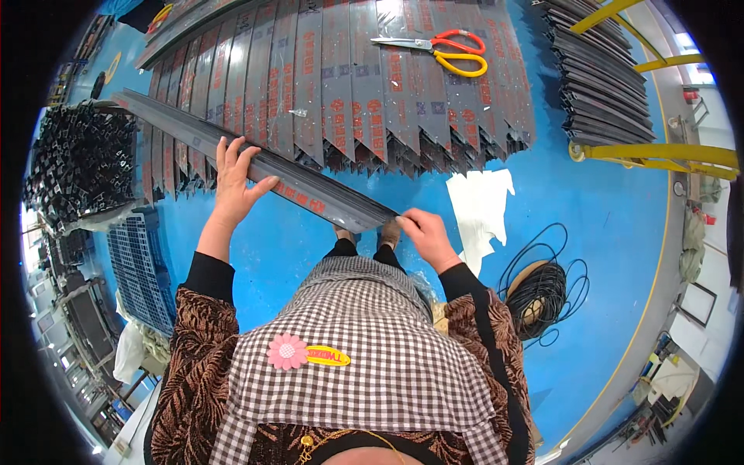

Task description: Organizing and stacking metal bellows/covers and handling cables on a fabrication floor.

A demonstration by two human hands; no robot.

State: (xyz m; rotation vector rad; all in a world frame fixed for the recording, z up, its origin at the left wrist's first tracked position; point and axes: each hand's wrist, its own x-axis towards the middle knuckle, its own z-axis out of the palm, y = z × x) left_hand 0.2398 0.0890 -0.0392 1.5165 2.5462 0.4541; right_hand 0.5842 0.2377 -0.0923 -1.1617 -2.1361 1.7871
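Your spread left fingers (232, 153) grip the dark profile (301, 184), right fingers (414, 222) clamp its end, stack (333, 85) beyond them: apparently steadying; shifting calls for both.

Bare left hand (234, 187): fingers (230, 153) spread, pointing forward, thumb (263, 186) out rightward. Bare right hand (428, 236): fingers curled inward. Both forearms (209, 275) forward.

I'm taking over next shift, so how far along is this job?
Looks done: the wide stack of grey, red-printed profiles, apparently already cut to points. In hand: a long dark-grey profile, left hand on its middle, right hand at its right end. Remaining, probably: this piece, not yet set down; whether stacked ones also wait is unclear. Steel scissors with red and yellow handles lie unheld on the stack.
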